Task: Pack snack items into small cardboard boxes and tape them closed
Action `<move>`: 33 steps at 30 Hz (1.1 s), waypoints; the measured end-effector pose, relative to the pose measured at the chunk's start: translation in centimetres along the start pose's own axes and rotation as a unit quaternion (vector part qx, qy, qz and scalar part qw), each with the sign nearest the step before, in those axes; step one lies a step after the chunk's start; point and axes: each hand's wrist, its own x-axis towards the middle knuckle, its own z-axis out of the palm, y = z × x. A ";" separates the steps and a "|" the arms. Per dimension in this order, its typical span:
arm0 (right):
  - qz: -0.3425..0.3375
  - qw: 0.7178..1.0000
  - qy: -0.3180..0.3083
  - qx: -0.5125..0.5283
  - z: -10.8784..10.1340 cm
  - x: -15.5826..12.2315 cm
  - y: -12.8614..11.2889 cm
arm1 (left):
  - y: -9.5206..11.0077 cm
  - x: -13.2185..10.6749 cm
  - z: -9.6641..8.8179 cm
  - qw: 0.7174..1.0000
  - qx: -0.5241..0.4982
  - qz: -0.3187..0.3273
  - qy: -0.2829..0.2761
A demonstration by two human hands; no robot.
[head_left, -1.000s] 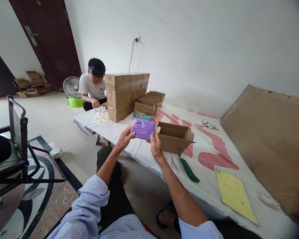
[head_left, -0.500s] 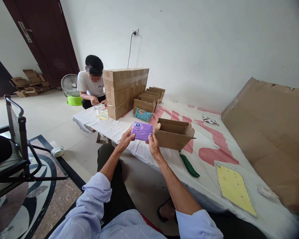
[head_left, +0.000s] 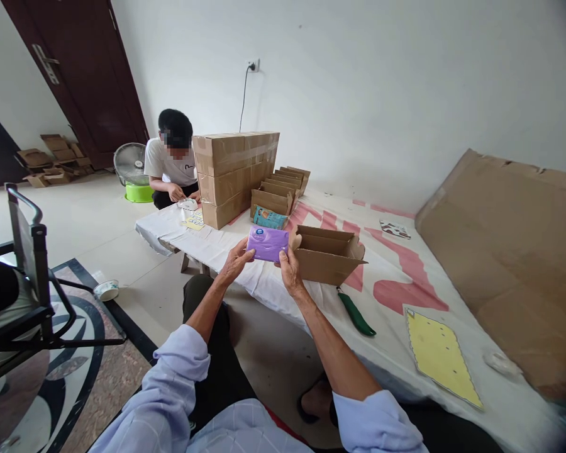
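Between my two hands I hold a purple tissue pack (head_left: pixel 268 244) above the table's near edge, its printed face toward me. My left hand (head_left: pixel 236 261) is closed on the pack's left end, thumb in front. My right hand (head_left: pixel 290 269) grips the right end the same way. Just right of the pack stands an open cardboard box (head_left: pixel 327 267); its inside looks bare where I can see it. Behind the pack lies a blue packet (head_left: pixel 270 218), against a row of open boxes (head_left: pixel 271 198).
A wall of taped cartons (head_left: pixel 226 182) stands on the cloth-covered table (head_left: pixel 264 280). Right of me lie a green curved object (head_left: pixel 357 313), a yellow sheet (head_left: pixel 443 358) and a large cardboard panel (head_left: pixel 509 270). Another person (head_left: pixel 174 160) crouches at the far left end, handling something white.
The tissue pack and both hands have risen very slightly in the view. The camera view has shifted a little. My grip is unchanged.
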 end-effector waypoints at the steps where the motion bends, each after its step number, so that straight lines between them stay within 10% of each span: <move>1: -0.007 1.000 0.000 0.000 0.0 0.1 -0.3 | 0.2 0.1 0.0 1.000 0.000 0.005 -0.001; 13: -0.087 0.995 0.029 -0.031 -0.2 -3.8 -5.1 | 4.5 -2.7 1.3 0.995 -0.039 0.086 -0.042; 22: 0.050 0.999 0.002 0.010 -3.6 -11.3 -2.9 | 0.4 -7.0 2.3 0.989 -0.054 -0.052 -0.127; 29: 0.092 0.992 0.068 0.045 -7.1 -12.9 -2.2 | -0.5 -4.9 5.0 0.965 -0.025 -0.063 -0.252; 33: 0.110 0.986 0.118 0.043 -9.3 -14.1 -0.9 | -1.0 -2.6 6.1 0.971 0.046 -0.058 -0.227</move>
